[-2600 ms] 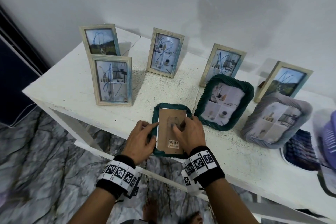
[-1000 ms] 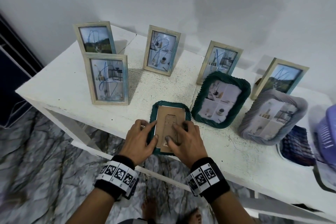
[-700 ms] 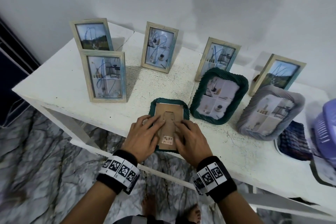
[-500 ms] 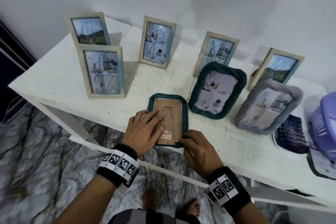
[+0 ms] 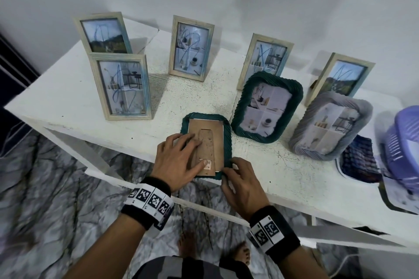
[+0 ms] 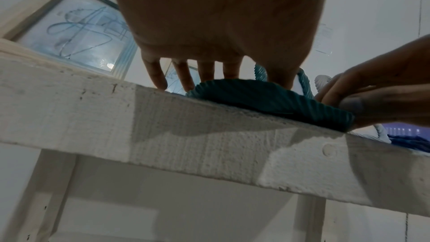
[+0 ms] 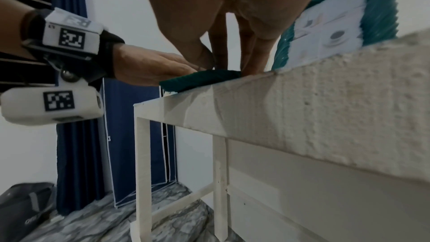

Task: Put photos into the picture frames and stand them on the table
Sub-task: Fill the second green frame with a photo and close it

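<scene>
Since a moment ago the right hand (image 5: 241,184) has slid off the cardboard backing (image 5: 205,146) down to the near right corner of the face-down teal frame (image 5: 227,140), while the left hand (image 5: 179,162) stays spread flat on the backing.

Biggest thing first: the white bench (image 5: 292,179), low centre of the head view, rough and pitted with paint cracks, its front edge square and thick. The frame lies right at that edge, and in the left wrist view its near rim looks to hang slightly over. That is my worry: if the right hand levers the corner up too briskly, the frame could skid off the lip to the marble-patterned floor (image 5: 45,210), or the backing could pop loose and let the photo slip before the tabs hold.

Just to the right stand another teal frame (image 5: 267,106) and a grey frame (image 5: 331,124), both fat, ribbed like twisted rope, with rounded corners; a clumsy swing while raising this one could knock them over. Behind are slim, flat wooden frames (image 5: 123,87), pale and washed with blue.

The backing is plain brown board, matte, with a stand flap (image 5: 205,142) cut into it and a small sticker (image 5: 207,164) near the bottom.

The right thumb and fingers pinch the ribbed rim; the left fingers lie straight, pressing.
</scene>
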A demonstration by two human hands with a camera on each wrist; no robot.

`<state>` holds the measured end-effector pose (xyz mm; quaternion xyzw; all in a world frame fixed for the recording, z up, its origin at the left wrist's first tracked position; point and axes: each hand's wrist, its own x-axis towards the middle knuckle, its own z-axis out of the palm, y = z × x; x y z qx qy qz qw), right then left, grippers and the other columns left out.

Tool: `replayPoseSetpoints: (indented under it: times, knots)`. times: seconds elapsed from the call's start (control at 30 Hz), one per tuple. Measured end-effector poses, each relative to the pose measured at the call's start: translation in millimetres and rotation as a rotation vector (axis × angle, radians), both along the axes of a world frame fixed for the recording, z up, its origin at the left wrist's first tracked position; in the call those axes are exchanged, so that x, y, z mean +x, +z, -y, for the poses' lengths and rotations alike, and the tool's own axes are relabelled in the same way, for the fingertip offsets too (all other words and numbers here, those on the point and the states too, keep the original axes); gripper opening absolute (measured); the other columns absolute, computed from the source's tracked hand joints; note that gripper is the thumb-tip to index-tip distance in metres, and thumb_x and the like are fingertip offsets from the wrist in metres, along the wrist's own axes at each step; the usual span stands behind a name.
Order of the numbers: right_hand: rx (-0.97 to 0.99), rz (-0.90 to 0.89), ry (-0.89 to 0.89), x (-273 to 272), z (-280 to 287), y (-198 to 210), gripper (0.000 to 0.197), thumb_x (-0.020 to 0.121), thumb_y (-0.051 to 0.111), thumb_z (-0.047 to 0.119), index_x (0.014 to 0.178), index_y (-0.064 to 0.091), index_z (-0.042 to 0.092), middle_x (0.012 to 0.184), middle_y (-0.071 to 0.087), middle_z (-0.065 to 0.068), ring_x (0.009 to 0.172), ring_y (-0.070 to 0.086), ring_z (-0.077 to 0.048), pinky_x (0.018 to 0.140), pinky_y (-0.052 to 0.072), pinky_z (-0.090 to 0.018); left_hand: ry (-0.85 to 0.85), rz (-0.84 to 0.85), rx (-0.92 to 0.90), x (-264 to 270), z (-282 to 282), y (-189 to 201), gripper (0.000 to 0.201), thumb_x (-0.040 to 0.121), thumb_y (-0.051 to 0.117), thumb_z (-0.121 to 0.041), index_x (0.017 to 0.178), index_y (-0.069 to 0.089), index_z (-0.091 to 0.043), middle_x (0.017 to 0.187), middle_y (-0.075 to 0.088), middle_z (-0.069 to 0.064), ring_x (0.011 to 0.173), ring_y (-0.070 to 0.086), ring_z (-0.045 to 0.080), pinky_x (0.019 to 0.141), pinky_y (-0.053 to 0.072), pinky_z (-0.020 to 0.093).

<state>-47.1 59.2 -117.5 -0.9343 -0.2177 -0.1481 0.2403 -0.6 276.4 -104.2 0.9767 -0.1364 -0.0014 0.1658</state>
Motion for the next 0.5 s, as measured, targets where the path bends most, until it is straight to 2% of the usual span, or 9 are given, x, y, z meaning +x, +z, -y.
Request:
replayPoseSetpoints:
  times: [0.13,0.3,0.4,0.5]
  knots:
    - [-0.007,-0.088,-0.096,-3.2,-8.2,1.8,0.007,0.084,0.067,0.011,0.09,0.065,0.01,0.11,0.053,-0.015,0.094,0.056,-0.031,0.075,0.055,-0.037,0.003,0.009,0.004,-0.7,0.1,-1.3,0.061,0.085,0.035,-0.071,0.132,0.049,-0.034,0.146,0.044,-0.004,0.132,0.034,0.024,0.099,0.039,0.048]
    - [0.016,-0.111,-0.01,0.5,-1.0,7.2,0.008,0.086,0.065,0.012,0.093,0.067,0.01,0.11,0.052,-0.014,0.088,0.06,-0.03,0.072,0.055,-0.035,0.005,0.003,-0.001,-0.4,-0.9,-2.5,0.062,0.085,0.034,-0.072,0.131,0.048,-0.034,0.147,0.042,-0.005,0.133,0.031,0.023,0.1,0.039,0.048]
    - [0.075,-0.1,-0.06,0.8,1.0,10.3,0.011,0.084,0.071,0.013,0.094,0.068,0.01,0.108,0.053,-0.011,0.085,0.061,-0.022,0.072,0.054,-0.026,0.005,0.003,-0.014,-0.1,-0.4,-3.0,0.062,0.084,0.034,-0.072,0.13,0.049,-0.034,0.147,0.042,-0.005,0.133,0.032,0.023,0.099,0.039,0.048]
    - [0.108,-0.075,-0.182,-1.6,-5.3,11.0,0.013,0.081,0.075,0.013,0.086,0.064,0.006,0.098,0.054,-0.008,0.073,0.057,-0.018,0.061,0.047,-0.022,0.001,0.008,-0.016,0.2,-0.3,-3.4,0.061,0.084,0.035,-0.072,0.13,0.049,-0.034,0.146,0.043,-0.005,0.132,0.032,0.023,0.099,0.039,0.049]
